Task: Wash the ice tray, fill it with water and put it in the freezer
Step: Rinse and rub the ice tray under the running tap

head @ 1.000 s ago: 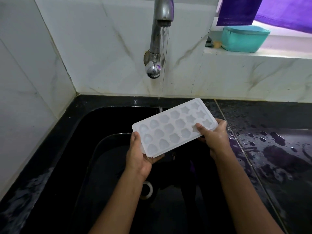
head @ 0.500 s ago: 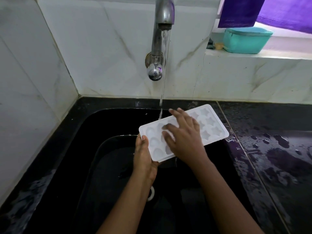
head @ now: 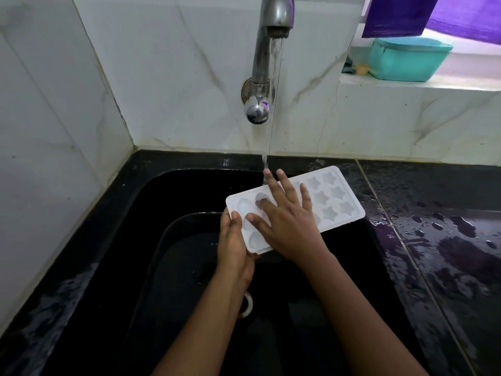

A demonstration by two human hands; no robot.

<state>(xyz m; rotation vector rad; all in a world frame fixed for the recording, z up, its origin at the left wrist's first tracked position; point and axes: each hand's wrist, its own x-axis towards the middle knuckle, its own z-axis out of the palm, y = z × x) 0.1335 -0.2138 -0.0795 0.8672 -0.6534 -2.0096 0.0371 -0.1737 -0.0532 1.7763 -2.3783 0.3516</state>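
Black sink basin (head: 168,202), sunk into a dark polished stone counter (head: 433,267). Counter to the right of the basin is wet: beads and puddles of water across it. Left rim of the basin also shows a wet sheen.

Walls behind and left of the basin are white marble-look tiles (head: 162,77) with grey-brown veining. Metal tap (head: 267,50) comes out of the back wall above the basin; a thin stream of water (head: 273,104) falls from its spout.

White ice tray (head: 333,202) held over the basin, tilted, its right end over the basin's right edge. Star-shaped cells at that end, rounder cells at the left. The stream lands at the tray's far edge by the fingertips.

Left hand (head: 234,245) clasps the tray's left end, thumb on top, fingers beneath. Right hand (head: 288,217) lies flat on the tray's upper face, fingers spread wide, gripping nothing.

Drain ring (head: 248,305) partly visible at the basin bottom, below the left wrist.

Behind the basin to the right, a marble ledge (head: 406,99) carries a teal plastic container (head: 406,59); purple cloth (head: 406,14) hangs above it.
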